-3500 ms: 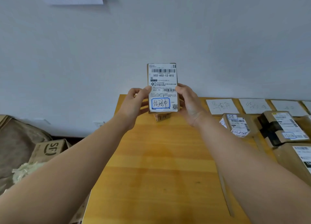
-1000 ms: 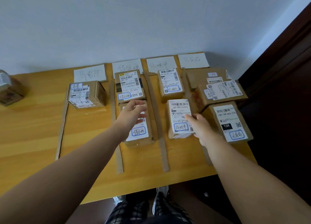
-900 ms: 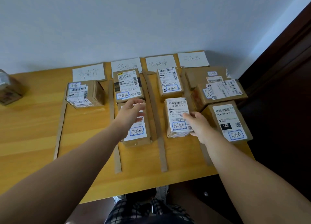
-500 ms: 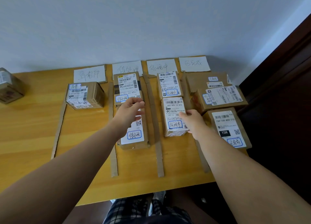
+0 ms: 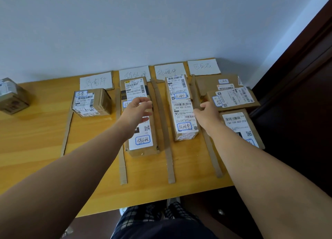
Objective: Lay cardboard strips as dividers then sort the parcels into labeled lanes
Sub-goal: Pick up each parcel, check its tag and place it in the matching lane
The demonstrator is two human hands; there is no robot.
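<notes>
Risk: the right hand [image 5: 206,115], nudging the small brown cardboard parcel with white shipping label [image 5: 184,120], could skew it or knock the thin brown cardboard divider strip [image 5: 212,156] beside it out of line. The parcel lies flat on the yellow wooden bench [image 5: 36,140] in the third lane, butted against the rear labelled brown box [image 5: 177,88]. The right hand touches its right edge, fingers not wrapped round. The left hand [image 5: 134,113] hovers over the second lane, loosely spread and empty.

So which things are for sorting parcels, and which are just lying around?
For the job: brown cardboard divider strips, white handwritten paper lane signs, labelled brown cardboard parcels, probably lone cardboard box at left.
Just there: dark brown wooden door, pale shoe.
</notes>
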